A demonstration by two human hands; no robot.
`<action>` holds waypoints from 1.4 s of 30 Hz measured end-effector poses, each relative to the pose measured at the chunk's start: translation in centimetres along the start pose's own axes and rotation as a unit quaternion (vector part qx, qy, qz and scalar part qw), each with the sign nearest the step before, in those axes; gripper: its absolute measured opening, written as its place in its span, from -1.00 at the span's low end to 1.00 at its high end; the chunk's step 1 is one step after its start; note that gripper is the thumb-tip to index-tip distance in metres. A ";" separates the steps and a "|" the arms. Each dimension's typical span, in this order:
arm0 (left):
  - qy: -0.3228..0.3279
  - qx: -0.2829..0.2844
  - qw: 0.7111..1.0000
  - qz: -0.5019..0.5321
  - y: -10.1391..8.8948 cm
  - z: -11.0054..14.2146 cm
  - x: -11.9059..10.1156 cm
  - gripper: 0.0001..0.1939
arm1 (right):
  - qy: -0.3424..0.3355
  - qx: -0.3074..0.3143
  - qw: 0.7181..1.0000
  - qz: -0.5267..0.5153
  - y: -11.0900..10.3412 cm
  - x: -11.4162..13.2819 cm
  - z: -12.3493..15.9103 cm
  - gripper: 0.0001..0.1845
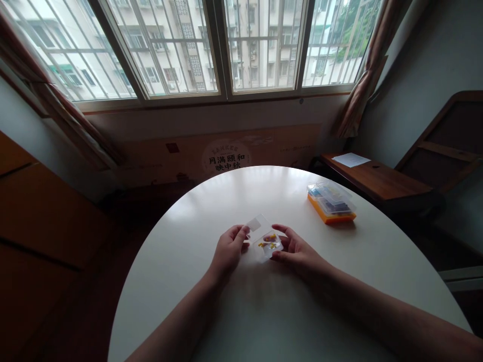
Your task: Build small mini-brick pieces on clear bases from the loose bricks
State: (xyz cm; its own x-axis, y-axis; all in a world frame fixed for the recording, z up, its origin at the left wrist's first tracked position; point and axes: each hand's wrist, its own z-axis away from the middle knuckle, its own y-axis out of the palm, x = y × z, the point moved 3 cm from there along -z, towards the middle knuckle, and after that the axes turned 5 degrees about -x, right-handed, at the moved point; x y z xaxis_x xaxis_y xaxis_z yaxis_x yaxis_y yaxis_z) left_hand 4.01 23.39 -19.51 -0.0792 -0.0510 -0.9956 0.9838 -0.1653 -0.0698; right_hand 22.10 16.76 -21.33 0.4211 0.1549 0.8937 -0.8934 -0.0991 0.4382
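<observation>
A small clear plastic box [268, 244] with tiny yellow and red pieces inside rests near the middle of the round white table [211, 211]. Its clear lid [257, 222] is swung up and open. My left hand [228, 248] pinches the lid's near edge between thumb and fingers. My right hand [296, 249] curls round the right side of the box and holds it steady. Both forearms stretch in from the bottom of the view.
A stack of flat clear boxes on an orange one [331, 202] sits at the table's right. Beyond it stands a brown side table [381, 180] with a white sheet [350, 159]. A barred window [222, 45] and curtains fill the far wall.
</observation>
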 end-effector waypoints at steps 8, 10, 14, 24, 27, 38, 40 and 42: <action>0.136 -0.035 0.980 -0.140 0.8 0.1 1.3 -0.48 | -0.129 -0.102 0.948 0.271 -0.9 2.3 -0.3 -0.38; 0.194 -0.013 0.954 -0.228 1.1 0.4 1.1 -0.44 | -0.146 -0.101 0.930 0.322 -1.1 2.2 -0.4 -0.39; 0.242 0.014 0.904 -0.352 1.7 0.8 0.6 -0.50 | -0.180 -0.094 0.901 0.383 -0.9 1.8 -0.3 -0.37; 0.210 -0.052 0.875 -0.433 1.4 0.0 1.1 -0.60 | -0.265 0.035 0.802 0.534 0.3 3.6 0.2 -0.31; 0.198 -0.058 0.870 -0.448 1.4 -0.1 1.5 -0.59 | -0.271 0.060 0.777 0.564 0.4 3.8 0.3 -0.30; 0.182 -0.054 0.865 -0.464 1.5 -0.1 1.6 -0.53 | -0.283 0.101 0.736 0.606 0.0 3.0 0.7 -0.29; 0.185 -0.052 0.866 -0.462 1.5 -0.1 1.6 -0.53 | -0.284 0.097 0.764 0.571 -0.7 3.2 0.4 -0.32; 0.187 -0.053 0.868 -0.458 1.5 0.0 1.5 -0.54 | -0.271 0.081 0.809 0.516 -1.7 3.2 0.1 -0.35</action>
State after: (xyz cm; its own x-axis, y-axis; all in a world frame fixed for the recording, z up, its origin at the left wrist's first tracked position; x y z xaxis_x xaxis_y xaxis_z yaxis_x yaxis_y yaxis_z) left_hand 5.41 23.09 -21.14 -0.7966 0.3807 -0.4695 0.5475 0.1252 -0.8274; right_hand 24.96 17.34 -19.22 -0.4889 -0.5419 0.6836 -0.7997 -0.0347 -0.5994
